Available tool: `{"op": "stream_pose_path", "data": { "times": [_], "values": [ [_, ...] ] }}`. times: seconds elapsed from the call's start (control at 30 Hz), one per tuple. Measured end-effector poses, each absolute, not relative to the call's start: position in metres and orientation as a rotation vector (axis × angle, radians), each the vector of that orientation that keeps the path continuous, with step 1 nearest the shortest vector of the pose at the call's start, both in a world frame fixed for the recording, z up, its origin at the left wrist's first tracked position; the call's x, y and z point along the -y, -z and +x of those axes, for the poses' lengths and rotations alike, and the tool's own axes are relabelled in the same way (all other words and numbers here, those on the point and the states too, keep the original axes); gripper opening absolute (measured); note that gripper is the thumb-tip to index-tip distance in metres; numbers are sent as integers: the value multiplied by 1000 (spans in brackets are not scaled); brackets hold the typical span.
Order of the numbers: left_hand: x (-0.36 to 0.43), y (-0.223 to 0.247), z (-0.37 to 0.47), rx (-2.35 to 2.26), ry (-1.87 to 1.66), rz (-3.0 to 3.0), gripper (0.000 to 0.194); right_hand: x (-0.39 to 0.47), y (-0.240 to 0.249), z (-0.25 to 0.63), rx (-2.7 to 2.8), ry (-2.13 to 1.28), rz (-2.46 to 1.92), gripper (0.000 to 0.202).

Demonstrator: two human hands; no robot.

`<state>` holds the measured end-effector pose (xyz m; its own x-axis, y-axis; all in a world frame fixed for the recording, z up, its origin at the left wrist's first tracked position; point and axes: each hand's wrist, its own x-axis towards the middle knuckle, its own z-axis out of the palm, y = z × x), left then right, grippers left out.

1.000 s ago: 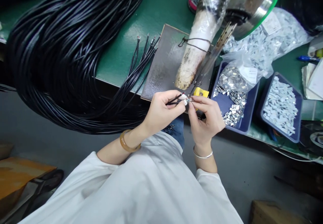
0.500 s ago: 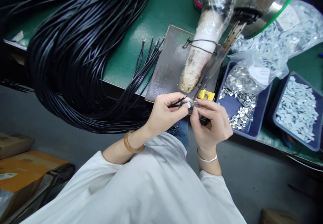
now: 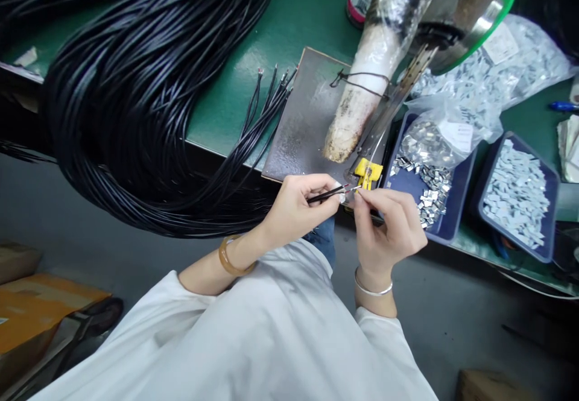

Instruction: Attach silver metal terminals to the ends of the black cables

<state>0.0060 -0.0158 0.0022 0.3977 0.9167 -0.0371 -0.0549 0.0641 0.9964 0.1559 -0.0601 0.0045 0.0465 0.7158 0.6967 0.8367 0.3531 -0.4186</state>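
My left hand (image 3: 304, 204) is closed around a thin black cable (image 3: 323, 195), whose stripped end points right. Small white wraps cover some of its fingertips. Thumb and forefinger of my right hand (image 3: 386, 217) pinch at the thin bare end of a wire (image 3: 353, 189) coming from that cable; the tip itself is hidden by the fingers. Just behind the fingertips sits a yellow piece (image 3: 368, 170) at the lower end of a metal guide (image 3: 398, 102). To its left hangs a white, plastic-wrapped tube (image 3: 355, 108) with a browned tip, above a dark plate (image 3: 301, 123).
A big bundle of black cables (image 3: 158, 87) hangs over the left edge of the green table (image 3: 226, 111). On the right stand a blue tray of metal pieces (image 3: 456, 223) and a blue tray of pale pieces (image 3: 549, 232). Filled plastic bags (image 3: 520, 57) lie behind them.
My right hand has moved slightly right, away from my left, and the wire end now shows between them. More of the yellow piece is visible. The camera view has shifted a little.
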Motion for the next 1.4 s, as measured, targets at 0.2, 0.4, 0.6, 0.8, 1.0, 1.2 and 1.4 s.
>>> {"op": "stream_pose_path", "data": {
  "times": [0.2,0.4,0.6,0.8,1.0,1.2,1.4],
  "values": [
    [21,1,5,-900,-957,1400,15,66,-1,149,1737,53,-1439,16],
    [19,2,1,-656,-878,1075,20,74,0,158,1415,-742,-1395,2],
    [13,4,-5,-745,-903,1017,20,80,-7,172,1719,-300,-1448,27],
    [9,4,-3,-883,-915,1138,20,79,-9,174,1702,-52,-1412,26],
    [9,2,-2,-914,-916,1179,20,72,-1,169,1433,159,-1160,28],
    [9,2,-1,-848,-868,1158,22,70,1,157,1500,-136,-1214,26],
    [9,1,-1,-778,-842,1116,19,68,7,158,1581,-96,-1228,23]
  ]
}}
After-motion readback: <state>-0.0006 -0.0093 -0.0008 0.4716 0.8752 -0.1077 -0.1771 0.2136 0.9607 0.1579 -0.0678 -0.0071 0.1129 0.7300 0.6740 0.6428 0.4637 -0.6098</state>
